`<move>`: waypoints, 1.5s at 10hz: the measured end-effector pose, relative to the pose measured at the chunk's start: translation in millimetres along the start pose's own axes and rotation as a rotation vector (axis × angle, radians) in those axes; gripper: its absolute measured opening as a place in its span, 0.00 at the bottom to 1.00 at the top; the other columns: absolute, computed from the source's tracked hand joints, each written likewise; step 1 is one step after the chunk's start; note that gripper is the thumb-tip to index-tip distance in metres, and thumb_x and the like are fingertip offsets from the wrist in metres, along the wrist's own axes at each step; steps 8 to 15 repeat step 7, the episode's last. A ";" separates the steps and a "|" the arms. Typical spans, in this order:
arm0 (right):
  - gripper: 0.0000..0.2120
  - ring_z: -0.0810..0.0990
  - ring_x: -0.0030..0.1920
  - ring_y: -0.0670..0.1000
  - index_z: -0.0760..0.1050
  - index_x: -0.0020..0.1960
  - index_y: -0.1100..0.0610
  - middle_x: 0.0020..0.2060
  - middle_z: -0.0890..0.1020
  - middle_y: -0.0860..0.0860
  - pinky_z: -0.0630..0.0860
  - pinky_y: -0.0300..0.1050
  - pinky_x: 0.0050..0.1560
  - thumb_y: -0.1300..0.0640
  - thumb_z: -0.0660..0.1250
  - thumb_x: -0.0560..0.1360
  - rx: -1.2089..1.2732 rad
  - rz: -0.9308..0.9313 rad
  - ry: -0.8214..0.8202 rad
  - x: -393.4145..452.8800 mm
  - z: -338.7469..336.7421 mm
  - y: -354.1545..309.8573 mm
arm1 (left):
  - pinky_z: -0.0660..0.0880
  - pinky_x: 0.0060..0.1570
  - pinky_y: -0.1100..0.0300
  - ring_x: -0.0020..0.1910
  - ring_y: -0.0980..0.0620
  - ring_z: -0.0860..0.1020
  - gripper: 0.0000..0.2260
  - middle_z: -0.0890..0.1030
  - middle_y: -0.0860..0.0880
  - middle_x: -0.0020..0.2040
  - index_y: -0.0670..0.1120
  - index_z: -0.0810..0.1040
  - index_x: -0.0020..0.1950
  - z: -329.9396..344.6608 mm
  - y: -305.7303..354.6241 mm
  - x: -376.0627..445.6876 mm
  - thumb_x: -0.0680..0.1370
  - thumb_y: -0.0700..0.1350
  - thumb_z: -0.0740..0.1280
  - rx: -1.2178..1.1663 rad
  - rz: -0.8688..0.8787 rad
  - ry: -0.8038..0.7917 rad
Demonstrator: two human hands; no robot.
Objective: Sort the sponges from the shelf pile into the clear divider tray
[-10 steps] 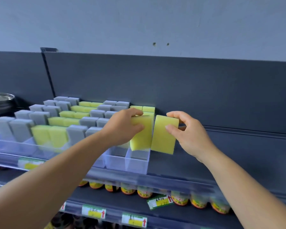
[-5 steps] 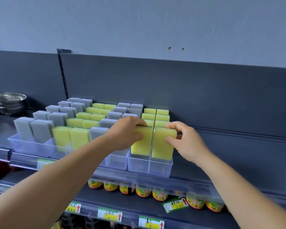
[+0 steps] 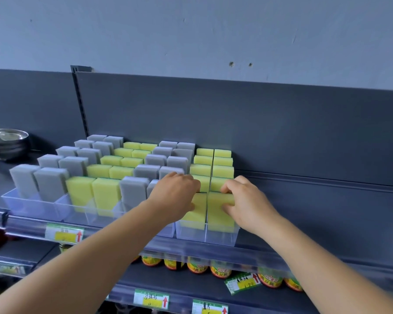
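Behind both hands (image 3: 210, 198), perhaps grey sponges (image 3: 166, 172).

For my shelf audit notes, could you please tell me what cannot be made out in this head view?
- Front grey sponge: mostly hidden by the left hand.
- Price tags: blurred, unreadable.
- Jars below: tops hidden by the shelf edge.
- Metal bowl: cut off at the left edge.

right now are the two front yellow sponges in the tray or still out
In. Both yellow sponges stand upright in the clear tray's front-right compartments, left hand and right hand gripping them.
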State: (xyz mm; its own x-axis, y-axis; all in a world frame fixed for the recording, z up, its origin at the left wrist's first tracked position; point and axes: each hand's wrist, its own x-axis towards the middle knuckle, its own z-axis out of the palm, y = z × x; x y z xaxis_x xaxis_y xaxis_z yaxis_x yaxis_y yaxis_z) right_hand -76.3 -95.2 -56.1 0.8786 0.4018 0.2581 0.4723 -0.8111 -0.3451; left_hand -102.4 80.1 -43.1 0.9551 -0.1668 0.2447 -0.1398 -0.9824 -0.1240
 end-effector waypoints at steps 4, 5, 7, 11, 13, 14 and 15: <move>0.19 0.72 0.53 0.52 0.68 0.66 0.54 0.64 0.69 0.50 0.67 0.42 0.48 0.55 0.66 0.76 -0.078 0.084 -0.007 -7.4 0.8 -11.1 | 0.63 0.63 0.58 0.62 0.47 0.71 0.19 0.76 0.49 0.61 0.47 0.73 0.65 10.0 -2.7 -2.3 0.77 0.52 0.66 0.067 0.059 0.047; 0.22 0.69 0.64 0.53 0.65 0.70 0.54 0.67 0.67 0.50 0.70 0.46 0.57 0.54 0.64 0.77 -0.086 0.088 -0.005 -10.3 2.4 -11.7 | 0.61 0.67 0.56 0.65 0.47 0.70 0.24 0.74 0.49 0.65 0.47 0.69 0.68 13.1 -2.1 -3.5 0.76 0.53 0.67 0.059 0.089 0.065; 0.29 0.59 0.73 0.52 0.56 0.75 0.54 0.74 0.59 0.49 0.65 0.49 0.67 0.48 0.61 0.79 -0.061 0.067 -0.012 -24.0 -1.1 -12.4 | 0.60 0.68 0.57 0.67 0.48 0.69 0.24 0.73 0.50 0.67 0.46 0.68 0.69 1.3 3.8 -12.1 0.76 0.55 0.66 -0.010 0.052 0.093; 0.29 0.59 0.73 0.52 0.56 0.75 0.54 0.74 0.59 0.49 0.65 0.49 0.67 0.48 0.61 0.79 -0.061 0.067 -0.012 -24.0 -1.1 -12.4 | 0.60 0.68 0.57 0.67 0.48 0.69 0.24 0.73 0.50 0.67 0.46 0.68 0.69 1.3 3.8 -12.1 0.76 0.55 0.66 -0.010 0.052 0.093; 0.29 0.59 0.73 0.52 0.56 0.75 0.54 0.74 0.59 0.49 0.65 0.49 0.67 0.48 0.61 0.79 -0.061 0.067 -0.012 -24.0 -1.1 -12.4 | 0.60 0.68 0.57 0.67 0.48 0.69 0.24 0.73 0.50 0.67 0.46 0.68 0.69 1.3 3.8 -12.1 0.76 0.55 0.66 -0.010 0.052 0.093; 0.29 0.59 0.73 0.52 0.56 0.75 0.54 0.74 0.59 0.49 0.65 0.49 0.67 0.48 0.61 0.79 -0.061 0.067 -0.012 -24.0 -1.1 -12.4 | 0.60 0.68 0.57 0.67 0.48 0.69 0.24 0.73 0.50 0.67 0.46 0.68 0.69 1.3 3.8 -12.1 0.76 0.55 0.66 -0.010 0.052 0.093; 0.29 0.59 0.73 0.52 0.56 0.75 0.54 0.74 0.59 0.49 0.65 0.49 0.67 0.48 0.61 0.79 -0.061 0.067 -0.012 -24.0 -1.1 -12.4 | 0.60 0.68 0.57 0.67 0.48 0.69 0.24 0.73 0.50 0.67 0.46 0.68 0.69 1.3 3.8 -12.1 0.76 0.55 0.66 -0.010 0.052 0.093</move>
